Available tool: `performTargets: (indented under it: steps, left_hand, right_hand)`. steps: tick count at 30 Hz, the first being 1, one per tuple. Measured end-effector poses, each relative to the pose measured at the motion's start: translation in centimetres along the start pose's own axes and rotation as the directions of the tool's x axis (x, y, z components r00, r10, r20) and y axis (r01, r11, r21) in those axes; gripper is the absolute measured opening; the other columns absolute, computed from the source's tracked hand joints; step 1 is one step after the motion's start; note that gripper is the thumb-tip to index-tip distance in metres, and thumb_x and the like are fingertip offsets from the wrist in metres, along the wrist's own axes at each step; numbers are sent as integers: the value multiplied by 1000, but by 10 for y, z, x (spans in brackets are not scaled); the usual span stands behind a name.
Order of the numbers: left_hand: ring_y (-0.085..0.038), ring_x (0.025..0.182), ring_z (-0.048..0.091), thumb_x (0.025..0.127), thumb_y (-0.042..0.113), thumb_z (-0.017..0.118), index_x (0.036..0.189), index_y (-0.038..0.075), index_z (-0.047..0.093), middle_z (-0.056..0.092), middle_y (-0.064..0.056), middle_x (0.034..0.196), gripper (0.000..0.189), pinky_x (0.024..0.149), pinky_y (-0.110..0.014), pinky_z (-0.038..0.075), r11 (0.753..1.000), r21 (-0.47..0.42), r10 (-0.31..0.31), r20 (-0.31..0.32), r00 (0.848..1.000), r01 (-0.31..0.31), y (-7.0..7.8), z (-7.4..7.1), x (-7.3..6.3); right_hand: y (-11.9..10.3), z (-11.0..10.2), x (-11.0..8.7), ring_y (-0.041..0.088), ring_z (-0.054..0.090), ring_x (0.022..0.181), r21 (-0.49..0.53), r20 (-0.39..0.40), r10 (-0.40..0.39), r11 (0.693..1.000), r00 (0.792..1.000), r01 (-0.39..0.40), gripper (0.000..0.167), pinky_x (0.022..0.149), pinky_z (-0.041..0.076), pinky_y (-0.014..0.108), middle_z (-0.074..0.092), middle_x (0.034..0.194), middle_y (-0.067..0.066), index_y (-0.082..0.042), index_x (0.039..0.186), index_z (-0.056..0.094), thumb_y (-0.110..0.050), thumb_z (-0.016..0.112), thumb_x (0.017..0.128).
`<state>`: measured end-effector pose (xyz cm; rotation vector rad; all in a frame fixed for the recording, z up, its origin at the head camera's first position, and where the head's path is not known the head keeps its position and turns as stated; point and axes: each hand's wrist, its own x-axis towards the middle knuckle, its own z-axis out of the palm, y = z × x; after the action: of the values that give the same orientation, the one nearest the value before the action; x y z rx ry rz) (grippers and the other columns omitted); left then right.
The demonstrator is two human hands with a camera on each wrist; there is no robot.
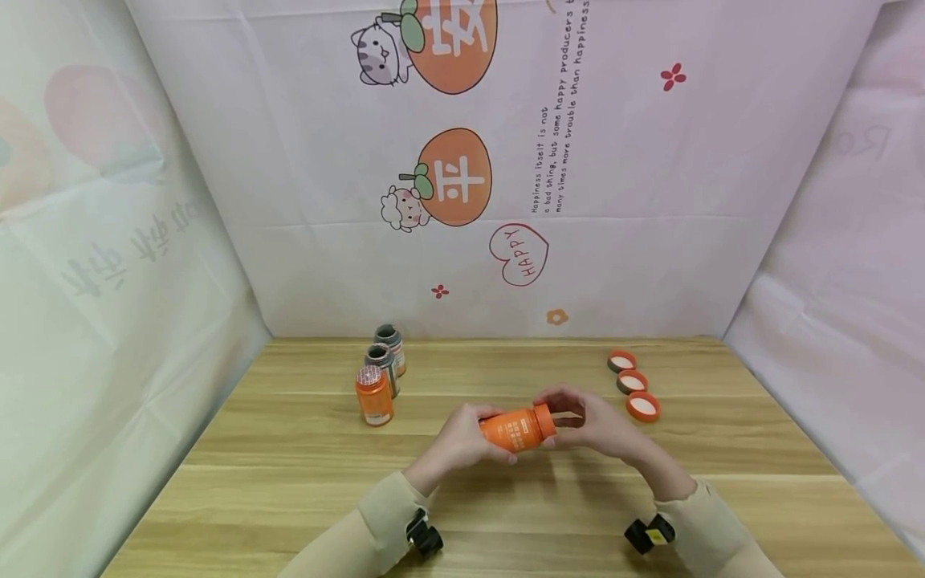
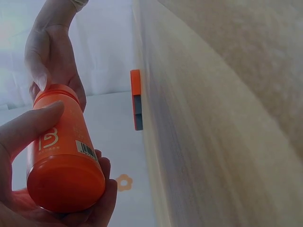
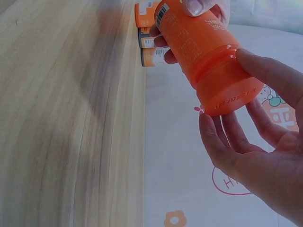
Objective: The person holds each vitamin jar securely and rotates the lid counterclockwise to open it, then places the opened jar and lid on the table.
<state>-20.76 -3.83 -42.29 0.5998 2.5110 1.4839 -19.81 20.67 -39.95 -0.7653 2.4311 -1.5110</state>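
Observation:
An orange bottle (image 1: 511, 431) lies tilted in the air over the table, its capped end toward the right. My left hand (image 1: 462, 437) grips its body, thumb on one side and fingers wrapped beneath. My right hand (image 1: 596, 424) holds the orange screw cap (image 3: 229, 90) between thumb and fingertips; in the right wrist view the thumb lies along the cap's edge near the neck. White print and a barcode label (image 2: 86, 150) show on the bottle's side. The cap sits on the bottle's neck.
At the left stand an orange bottle (image 1: 374, 399) with a patterned seal on top and two grey open-mouthed bottles (image 1: 393, 377) (image 1: 399, 353) behind it. Three caps, the nearest an orange cap (image 1: 643, 406), lie in a row at the right. A printed white cloth (image 1: 325, 273) hangs behind the wooden table (image 1: 289, 482).

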Motion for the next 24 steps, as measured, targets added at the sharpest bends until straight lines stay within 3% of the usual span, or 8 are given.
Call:
performTargets:
  steps: [5,11,18,24]
  left_hand:
    - [-11,80,57,54,16,90,110,11,69,68,2,93,60,70,-29,47,1000,8,7,1,1000,-7,0,0,0]
    - [-10,80,57,54,17,90,109,10,70,68,2,93,59,71,-28,47,1000,17,21,0,1000,-21,0,1,1]
    - [-11,78,56,52,14,90,106,8,70,69,0,91,58,69,-27,47,998,38,43,-13,999,-43,2,3,1]
    - [-11,78,56,52,14,90,107,9,70,68,0,91,58,69,-27,47,998,45,40,-12,999,-39,2,3,0]
  right_hand:
    - [-3,0,1,33,52,119,7,-5,31,999,999,-31,51,93,48,46,55,128,16,-8,126,52,-23,74,82]
    - [-7,0,4,33,56,113,-19,-9,115,993,993,-115,43,86,53,43,56,126,18,-6,127,52,-32,57,95]
    - [-9,2,7,23,61,97,-31,38,318,948,947,-317,54,82,54,45,60,112,12,-4,128,51,-48,46,96]
    - [-8,2,7,22,64,90,-7,80,366,930,927,-366,63,77,55,44,64,103,10,-1,134,47,-51,42,96]
